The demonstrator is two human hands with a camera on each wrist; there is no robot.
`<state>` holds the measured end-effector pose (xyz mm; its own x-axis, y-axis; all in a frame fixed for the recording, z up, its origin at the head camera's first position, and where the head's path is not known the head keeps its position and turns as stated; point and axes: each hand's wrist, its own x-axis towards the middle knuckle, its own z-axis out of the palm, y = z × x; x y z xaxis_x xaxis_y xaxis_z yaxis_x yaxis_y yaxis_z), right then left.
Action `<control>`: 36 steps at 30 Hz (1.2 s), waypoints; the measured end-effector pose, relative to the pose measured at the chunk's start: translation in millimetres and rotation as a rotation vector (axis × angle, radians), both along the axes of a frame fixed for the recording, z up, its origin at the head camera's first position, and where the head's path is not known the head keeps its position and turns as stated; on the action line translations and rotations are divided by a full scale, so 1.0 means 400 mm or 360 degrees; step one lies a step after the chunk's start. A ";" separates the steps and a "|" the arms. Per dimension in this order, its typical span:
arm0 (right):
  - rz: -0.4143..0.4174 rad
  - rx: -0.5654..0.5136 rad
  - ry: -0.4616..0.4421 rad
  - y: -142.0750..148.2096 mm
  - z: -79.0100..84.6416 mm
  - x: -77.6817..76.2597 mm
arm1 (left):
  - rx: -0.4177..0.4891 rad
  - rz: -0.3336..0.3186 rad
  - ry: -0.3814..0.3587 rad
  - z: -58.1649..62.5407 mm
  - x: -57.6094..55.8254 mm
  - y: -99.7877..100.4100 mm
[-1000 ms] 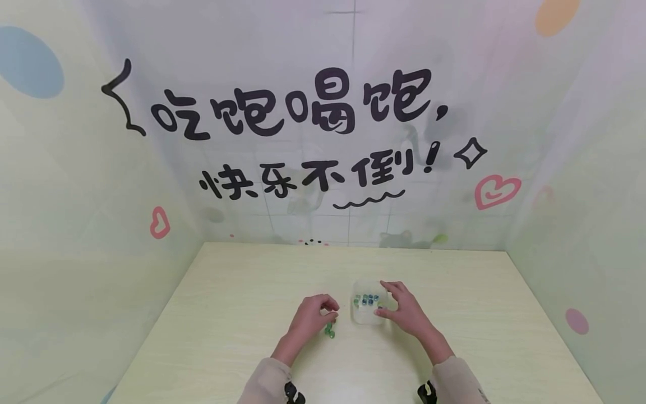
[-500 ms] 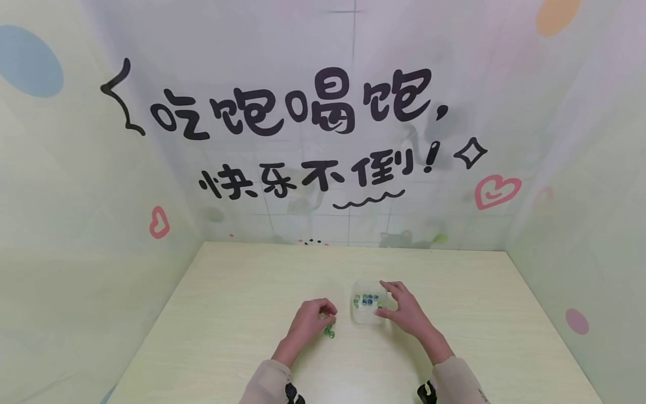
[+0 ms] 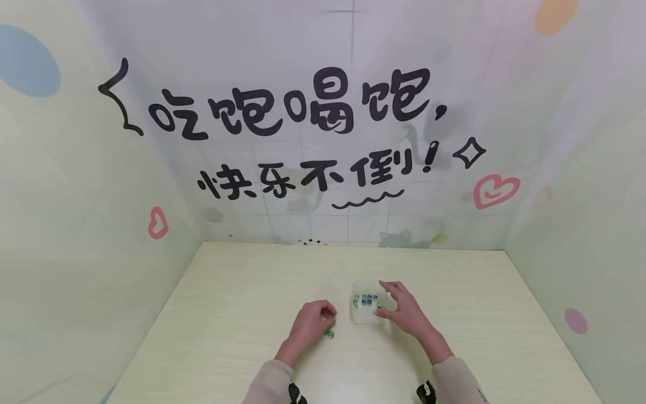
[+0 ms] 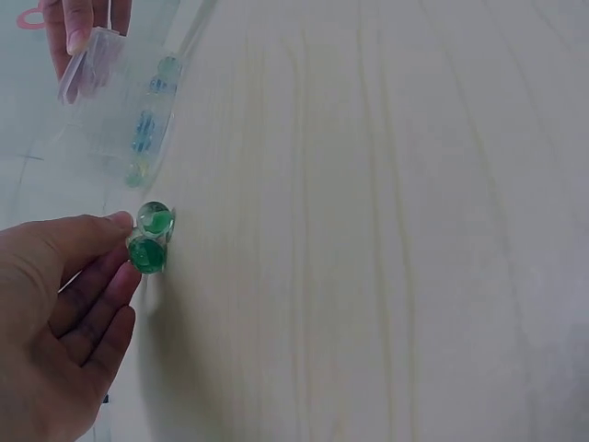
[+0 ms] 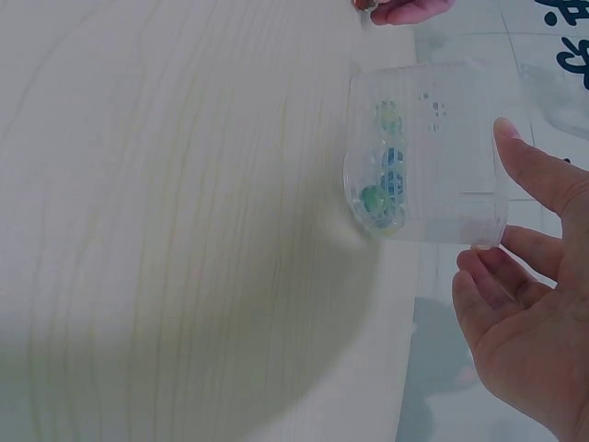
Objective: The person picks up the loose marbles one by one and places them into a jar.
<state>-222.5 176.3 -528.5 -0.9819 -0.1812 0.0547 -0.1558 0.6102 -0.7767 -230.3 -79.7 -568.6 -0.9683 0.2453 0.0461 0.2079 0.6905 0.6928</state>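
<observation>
A clear plastic box (image 3: 360, 318) stands on the table, with several blue and green glass marbles (image 3: 367, 301) at its bottom. My right hand (image 3: 410, 317) holds the box by its right side; in the right wrist view the thumb and fingers sit at the rim of the box (image 5: 451, 138). To the left of the box, my left hand (image 3: 312, 322) is low over the table. Its thumb and index finger pinch a green marble (image 4: 145, 253), and another green marble (image 4: 156, 219) lies against it. The fingers partly hide the marbles in the head view.
The light wooden table (image 3: 242, 280) spreads around both hands. Behind it rises a pale printed backdrop (image 3: 282, 224) with black lettering, and similar cloth walls stand at both sides.
My left hand has shifted slightly down and toward the green marbles, its fingertips now covering more of them. The right hand and the box have stayed in place.
</observation>
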 end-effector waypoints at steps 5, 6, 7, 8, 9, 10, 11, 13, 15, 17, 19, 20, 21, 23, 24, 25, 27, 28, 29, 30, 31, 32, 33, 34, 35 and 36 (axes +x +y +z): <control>-0.0001 0.0000 -0.0005 0.001 0.000 0.000 | 0.0004 -0.0003 0.0001 -0.006 0.000 0.001; -0.0001 0.0001 -0.0007 0.001 0.000 0.000 | 0.0009 -0.0007 0.0006 -0.008 0.000 0.001; -0.0001 0.0005 -0.0007 0.001 0.000 0.000 | 0.0012 -0.0002 -0.0003 -0.008 0.000 0.001; 0.0000 0.0008 -0.0006 0.001 -0.001 -0.001 | 0.0018 -0.0002 -0.0006 -0.008 0.000 0.001; 0.0003 0.0010 -0.0003 0.001 -0.001 -0.001 | 0.0023 -0.0001 -0.0010 -0.008 0.000 0.001; 0.0002 0.0007 -0.0002 0.001 -0.001 -0.002 | 0.0025 -0.0005 -0.0002 -0.009 -0.001 0.001; 0.0001 0.0003 -0.0002 0.001 -0.001 -0.002 | 0.0030 -0.0006 0.0001 -0.010 -0.002 0.001; -0.0001 0.0001 0.0000 0.001 -0.003 -0.004 | 0.0033 0.0003 -0.0009 -0.011 -0.002 0.001; -0.0001 0.0002 0.0003 0.001 -0.005 -0.005 | 0.0036 0.0000 0.0001 -0.014 -0.003 0.000; -0.0005 0.0001 0.0005 0.001 -0.008 -0.007 | 0.0039 0.0004 -0.0002 -0.016 -0.004 0.000; -0.0008 -0.0006 0.0000 0.001 -0.011 -0.008 | 0.0042 0.0004 -0.0006 -0.015 -0.003 0.000; -0.0007 -0.0004 0.0000 0.001 -0.011 -0.008 | 0.0043 0.0004 -0.0004 -0.016 -0.003 0.001; -0.0008 -0.0010 -0.0005 0.001 -0.012 -0.009 | 0.0043 0.0005 -0.0001 -0.015 -0.003 0.001; -0.0008 -0.0018 -0.0010 0.000 -0.012 -0.009 | 0.0047 0.0012 -0.0007 -0.014 -0.003 0.002; -0.0006 -0.0014 -0.0008 0.000 -0.012 -0.010 | 0.0046 0.0014 -0.0003 -0.014 -0.003 0.003; -0.0004 -0.0014 -0.0006 0.000 -0.012 -0.010 | 0.0044 0.0016 0.0000 -0.014 -0.003 0.003; -0.0002 -0.0014 -0.0003 0.000 -0.012 -0.010 | 0.0041 0.0014 0.0010 -0.012 -0.004 0.004; -0.0002 -0.0014 -0.0002 0.000 -0.012 -0.010 | 0.0042 0.0017 0.0008 -0.012 -0.004 0.004; -0.0003 -0.0018 -0.0005 0.000 -0.011 -0.010 | 0.0039 0.0019 0.0007 -0.011 -0.004 0.004; -0.0002 -0.0019 -0.0005 0.000 -0.011 -0.010 | 0.0037 0.0021 0.0007 -0.010 -0.003 0.004; -0.0001 -0.0020 -0.0005 0.000 -0.011 -0.009 | 0.0037 0.0020 0.0008 -0.009 -0.003 0.004; 0.0000 -0.0019 -0.0004 0.000 -0.011 -0.009 | 0.0035 0.0021 0.0010 -0.008 -0.003 0.004; 0.0002 -0.0018 -0.0001 0.000 -0.011 -0.009 | 0.0033 0.0022 0.0011 -0.007 -0.003 0.003; 0.0003 -0.0018 -0.0001 0.000 -0.011 -0.009 | 0.0032 0.0029 0.0003 -0.005 -0.002 0.003; 0.0004 -0.0018 0.0000 0.000 -0.011 -0.008 | 0.0030 0.0029 0.0006 -0.004 -0.002 0.003; 0.0004 -0.0017 0.0001 0.001 -0.011 -0.008 | 0.0032 0.0027 0.0009 -0.002 -0.002 0.003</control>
